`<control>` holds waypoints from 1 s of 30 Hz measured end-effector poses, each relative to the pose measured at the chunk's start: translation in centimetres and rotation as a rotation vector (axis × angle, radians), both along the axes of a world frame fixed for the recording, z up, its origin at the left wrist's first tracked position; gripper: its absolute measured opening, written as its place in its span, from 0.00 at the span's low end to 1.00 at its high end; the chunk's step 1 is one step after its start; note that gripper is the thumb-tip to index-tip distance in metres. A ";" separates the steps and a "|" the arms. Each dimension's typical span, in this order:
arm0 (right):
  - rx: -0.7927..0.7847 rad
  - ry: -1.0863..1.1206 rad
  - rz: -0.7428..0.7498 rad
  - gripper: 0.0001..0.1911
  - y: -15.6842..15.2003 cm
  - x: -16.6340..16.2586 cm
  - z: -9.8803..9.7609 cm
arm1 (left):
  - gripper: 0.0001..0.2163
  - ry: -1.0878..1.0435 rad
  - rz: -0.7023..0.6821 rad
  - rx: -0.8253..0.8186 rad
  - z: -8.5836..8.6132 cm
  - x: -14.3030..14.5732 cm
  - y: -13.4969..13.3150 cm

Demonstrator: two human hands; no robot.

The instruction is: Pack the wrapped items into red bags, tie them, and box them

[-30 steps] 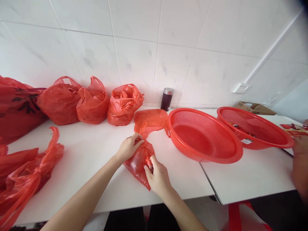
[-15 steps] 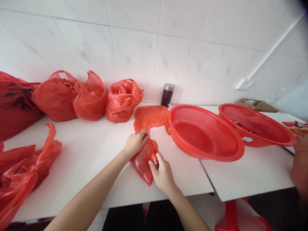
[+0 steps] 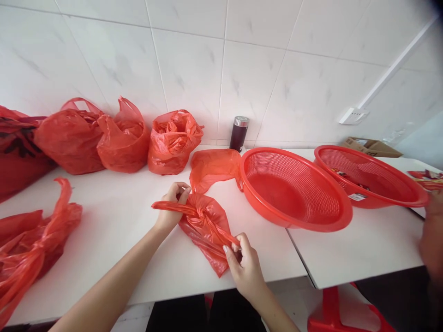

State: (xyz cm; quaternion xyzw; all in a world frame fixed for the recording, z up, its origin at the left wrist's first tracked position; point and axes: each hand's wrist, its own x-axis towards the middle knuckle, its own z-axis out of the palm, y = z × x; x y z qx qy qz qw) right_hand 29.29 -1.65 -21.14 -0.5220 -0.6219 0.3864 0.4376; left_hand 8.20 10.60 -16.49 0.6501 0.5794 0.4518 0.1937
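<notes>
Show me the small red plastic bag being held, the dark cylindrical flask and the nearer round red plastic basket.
small red plastic bag (image 3: 206,229): head view, its crumpled body.
dark cylindrical flask (image 3: 238,137): head view, its body.
nearer round red plastic basket (image 3: 273,168): head view, its perforated inner wall.

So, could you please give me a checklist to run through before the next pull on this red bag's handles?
1. Left hand grips one handle of the red bag: ok.
2. Right hand pinches the other handle: ok.
3. Handles cross at the knot: ok.
4. Knot drawn fully tight: cannot tell.
5. Bag lies on the table, apart from the basket: ok.
</notes>
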 end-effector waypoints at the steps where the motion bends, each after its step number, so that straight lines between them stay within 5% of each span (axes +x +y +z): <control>1: -0.010 0.016 -0.007 0.12 0.1 0.1 0.0 | 0.11 0.012 -0.013 -0.016 0.2 -0.2 -0.2; 4: -0.031 0.108 -0.058 0.14 0.4 0.2 0.1 | 0.12 0.066 -0.101 -0.035 0.7 -0.5 -1.0; 10: -0.058 0.202 -0.086 0.14 0.5 0.3 -0.1 | 0.18 0.252 -0.651 -0.014 2.0 0.0 -1.8; 12: -0.045 0.202 -0.139 0.13 0.4 0.1 0.0 | 0.15 0.246 -0.697 -0.074 2.2 0.5 -1.7; 19: -0.017 0.278 -0.224 0.16 0.2 -0.2 1.6 | 0.18 0.299 -0.564 -0.212 3.1 2.1 -2.3; 24: -0.021 -0.111 -0.191 0.13 0.6 -0.2 0.7 | 0.20 0.510 -0.332 -0.316 2.6 2.0 -1.9; 30: 0.247 -0.537 -0.139 0.09 1.0 -1.0 0.1 | 0.15 0.660 -0.169 -0.300 -0.1 2.1 -0.1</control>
